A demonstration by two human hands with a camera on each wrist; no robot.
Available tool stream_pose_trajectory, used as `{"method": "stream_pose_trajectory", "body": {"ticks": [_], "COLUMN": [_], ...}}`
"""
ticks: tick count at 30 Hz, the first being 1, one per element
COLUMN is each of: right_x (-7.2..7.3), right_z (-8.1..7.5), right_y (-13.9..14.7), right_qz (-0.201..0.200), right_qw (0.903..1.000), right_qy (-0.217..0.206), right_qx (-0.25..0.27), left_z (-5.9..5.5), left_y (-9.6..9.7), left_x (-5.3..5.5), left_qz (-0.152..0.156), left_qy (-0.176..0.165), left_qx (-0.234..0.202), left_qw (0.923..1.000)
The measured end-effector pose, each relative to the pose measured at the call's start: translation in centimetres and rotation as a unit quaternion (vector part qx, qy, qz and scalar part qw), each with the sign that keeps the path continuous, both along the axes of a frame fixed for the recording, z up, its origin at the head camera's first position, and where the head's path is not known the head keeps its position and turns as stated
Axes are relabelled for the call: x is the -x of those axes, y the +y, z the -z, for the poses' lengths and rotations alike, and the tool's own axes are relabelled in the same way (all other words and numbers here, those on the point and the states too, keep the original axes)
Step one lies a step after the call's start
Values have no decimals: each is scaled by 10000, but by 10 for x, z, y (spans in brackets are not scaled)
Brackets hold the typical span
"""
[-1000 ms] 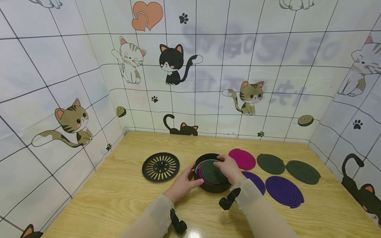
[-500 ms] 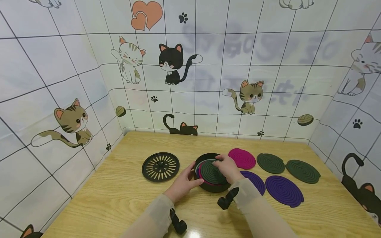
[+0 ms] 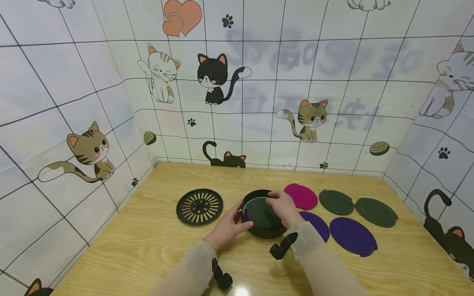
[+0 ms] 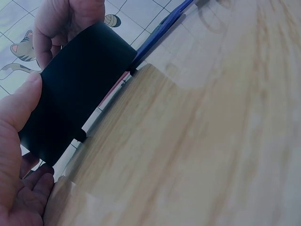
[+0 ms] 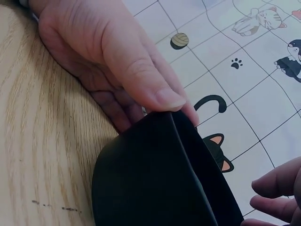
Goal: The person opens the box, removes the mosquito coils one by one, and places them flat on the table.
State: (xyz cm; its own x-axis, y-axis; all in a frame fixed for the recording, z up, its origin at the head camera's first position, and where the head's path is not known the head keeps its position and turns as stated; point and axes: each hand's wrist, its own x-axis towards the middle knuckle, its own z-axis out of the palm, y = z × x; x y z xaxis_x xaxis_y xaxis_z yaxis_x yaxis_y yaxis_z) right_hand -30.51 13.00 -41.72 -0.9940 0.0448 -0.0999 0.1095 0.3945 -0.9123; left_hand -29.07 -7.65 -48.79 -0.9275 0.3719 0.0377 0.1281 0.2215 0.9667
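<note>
In the head view, a round black holder stands mid-table with spiral coasters inside. A dark green coaster lies on top, with a purple edge showing at its left. My left hand grips the holder's left side. In the left wrist view, its thumb presses the black wall while fingers reach around below. My right hand has its fingertips over the right part of the green coaster, inside the far right rim. I cannot tell whether they pinch it. In the right wrist view, the fingers of my right hand point into the holder.
Left of the holder lies a black slotted round lid. To the right are a pink coaster, two green coasters, one being the nearer green coaster, and purple coasters. Cat-print sheets enclose the wooden table.
The pink edge seen earlier around the green coaster in the holder no longer shows. Both hands have stayed almost where they were.
</note>
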Motion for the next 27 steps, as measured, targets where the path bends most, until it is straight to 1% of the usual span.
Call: {"method": "stream_pose_trajectory", "body": {"ticks": [6, 9, 16, 18, 21, 25, 27], "right_x": [1, 2, -1, -1, -2, -1, 0], "right_z": [3, 4, 0, -1, -1, -2, -2], "right_y": [1, 1, 2, 3, 5, 8, 9], "right_qz": [-81, -87, -22, -36, -2, 178, 277], "right_qw": [9999, 9999, 9999, 9996, 9977, 9913, 9883], "right_qy": [-23, -12, -24, -62, -154, -231, -237], "right_qx": [-85, -72, 156, 273, 663, 1285, 1484], "left_z": [-1, 1, 2, 2, 2, 2, 2], "left_y": [-1, -1, 0, 0, 1, 1, 1], "left_x": [0, 1, 2, 2, 2, 1, 1], "left_qz": [20, 29, 128, 130, 102, 76, 78], "left_qy": [56, 66, 63, 71, 85, 97, 98], "left_qx": [24, -12, -245, -263, -215, -178, -198], "left_qw": [10000, 10000, 9996, 9995, 9997, 9998, 9997]}}
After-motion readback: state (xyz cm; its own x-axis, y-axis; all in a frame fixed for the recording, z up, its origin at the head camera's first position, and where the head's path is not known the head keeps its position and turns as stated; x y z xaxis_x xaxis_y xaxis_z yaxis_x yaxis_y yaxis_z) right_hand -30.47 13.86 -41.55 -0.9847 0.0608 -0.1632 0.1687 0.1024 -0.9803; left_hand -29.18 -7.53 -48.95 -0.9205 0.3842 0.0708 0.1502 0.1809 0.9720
